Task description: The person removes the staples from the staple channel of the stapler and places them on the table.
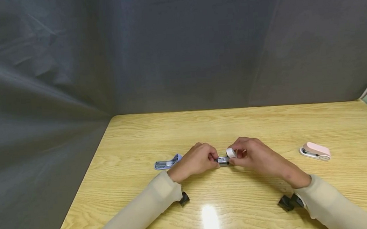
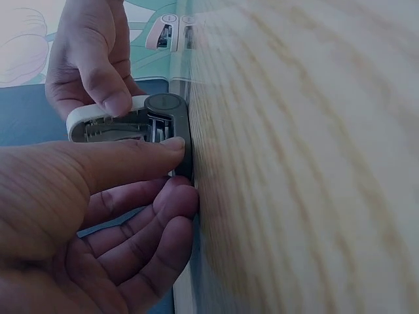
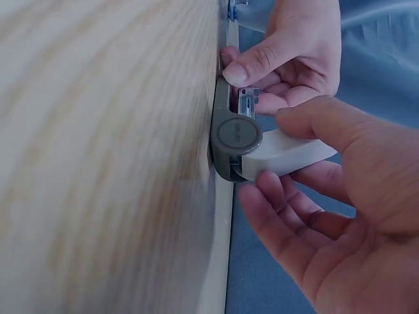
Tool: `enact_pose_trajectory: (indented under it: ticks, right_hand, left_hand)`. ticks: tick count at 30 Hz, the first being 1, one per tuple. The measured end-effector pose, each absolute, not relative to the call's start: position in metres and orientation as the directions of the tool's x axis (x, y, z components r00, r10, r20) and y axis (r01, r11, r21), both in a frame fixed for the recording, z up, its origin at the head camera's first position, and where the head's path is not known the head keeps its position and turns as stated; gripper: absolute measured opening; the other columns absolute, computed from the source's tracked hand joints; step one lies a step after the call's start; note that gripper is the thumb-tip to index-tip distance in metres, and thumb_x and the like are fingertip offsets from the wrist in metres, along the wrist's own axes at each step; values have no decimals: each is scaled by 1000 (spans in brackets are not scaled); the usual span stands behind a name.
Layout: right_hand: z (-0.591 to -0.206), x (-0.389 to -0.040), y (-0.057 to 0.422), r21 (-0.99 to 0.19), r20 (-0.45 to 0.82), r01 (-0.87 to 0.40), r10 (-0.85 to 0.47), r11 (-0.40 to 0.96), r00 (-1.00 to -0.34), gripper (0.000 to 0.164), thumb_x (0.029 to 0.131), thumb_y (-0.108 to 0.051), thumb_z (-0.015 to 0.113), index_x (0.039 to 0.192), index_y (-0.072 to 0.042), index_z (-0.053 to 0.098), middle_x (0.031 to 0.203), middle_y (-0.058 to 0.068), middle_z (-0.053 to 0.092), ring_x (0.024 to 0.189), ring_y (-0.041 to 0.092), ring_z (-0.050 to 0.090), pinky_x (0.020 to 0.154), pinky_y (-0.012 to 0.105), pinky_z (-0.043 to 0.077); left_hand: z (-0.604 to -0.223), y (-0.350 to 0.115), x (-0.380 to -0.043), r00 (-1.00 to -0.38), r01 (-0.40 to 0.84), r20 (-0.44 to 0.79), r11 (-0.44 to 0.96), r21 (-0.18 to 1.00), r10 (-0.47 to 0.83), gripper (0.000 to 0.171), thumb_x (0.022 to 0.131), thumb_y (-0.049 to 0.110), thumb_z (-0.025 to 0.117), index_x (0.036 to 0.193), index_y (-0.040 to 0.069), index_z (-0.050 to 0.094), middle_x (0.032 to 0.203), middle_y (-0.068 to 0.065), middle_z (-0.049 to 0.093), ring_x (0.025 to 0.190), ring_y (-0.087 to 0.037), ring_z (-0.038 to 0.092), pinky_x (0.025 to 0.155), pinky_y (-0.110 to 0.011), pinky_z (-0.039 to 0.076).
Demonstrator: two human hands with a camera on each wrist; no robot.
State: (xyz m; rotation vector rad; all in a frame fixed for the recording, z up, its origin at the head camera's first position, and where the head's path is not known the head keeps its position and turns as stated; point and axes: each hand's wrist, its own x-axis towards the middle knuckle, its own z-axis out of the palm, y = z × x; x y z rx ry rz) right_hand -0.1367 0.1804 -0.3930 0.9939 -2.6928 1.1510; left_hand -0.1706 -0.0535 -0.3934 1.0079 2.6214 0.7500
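A small stapler with a grey base [image 3: 224,140] and a white top cover [image 3: 285,154] lies between the two hands at the table's middle. Its cover is swung far back at the round hinge, baring the metal staple channel [image 1: 223,159]. With thumb and fingers my left hand [image 1: 201,158] pinches the base's front end. My right hand [image 1: 258,156] grips the raised cover, thumb on one side and fingers on the other. In the left wrist view, the cover's hollow inside shows beside the right thumb.
Left of the hands, partly behind the left wrist, lies a blue stapler [image 1: 166,164], its top also folded open. Off to the right stands a closed pink-and-white stapler [image 1: 315,151]. A dark sheet [image 1: 198,50] hangs behind the wood-grain table [image 1: 146,130].
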Motion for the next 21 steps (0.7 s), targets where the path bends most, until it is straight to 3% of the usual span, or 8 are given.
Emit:
enact_pose_trajectory:
  ticks: [7, 11, 17, 21]
  right_hand:
    - [-392, -135, 185, -671, 250, -539, -529, 510, -811, 15, 91, 1, 76, 100, -12, 74, 94, -6, 64, 79, 11, 61, 68, 28, 54]
    - [-390, -133, 190, -683, 236, -512, -506, 521, -829, 15, 91, 1, 75, 100, -11, 73, 98, -2, 68, 81, 11, 60, 69, 29, 55]
    - [-389, -134, 197, -705, 220, -503, -519, 500, -826, 14, 93, -4, 77, 106, -8, 74, 101, 0, 69, 81, 10, 61, 69, 28, 54]
    - [-387, -134, 199, -706, 194, -487, -521, 514, -831, 14, 93, -5, 77, 106, -8, 74, 102, -1, 70, 81, 10, 60, 70, 28, 54]
  left_hand:
    - [-394, -54, -171, -730, 547, -41, 619, 564, 682, 7, 91, 16, 83, 88, 16, 76, 75, 14, 64, 64, -1, 58, 76, -24, 47]
    - [-394, -54, -171, -731, 549, -35, 618, 563, 681, 9, 90, 17, 83, 86, 17, 75, 73, 14, 64, 63, -2, 58, 82, -26, 45]
    - [-393, -56, -170, -734, 543, -37, 619, 568, 678, 10, 90, 15, 83, 85, 17, 75, 74, 14, 63, 63, -3, 58, 74, -24, 46]
    - [-393, -54, -171, -731, 545, -41, 619, 565, 681, 7, 90, 15, 83, 88, 16, 76, 75, 14, 64, 64, -3, 58, 77, -25, 46]
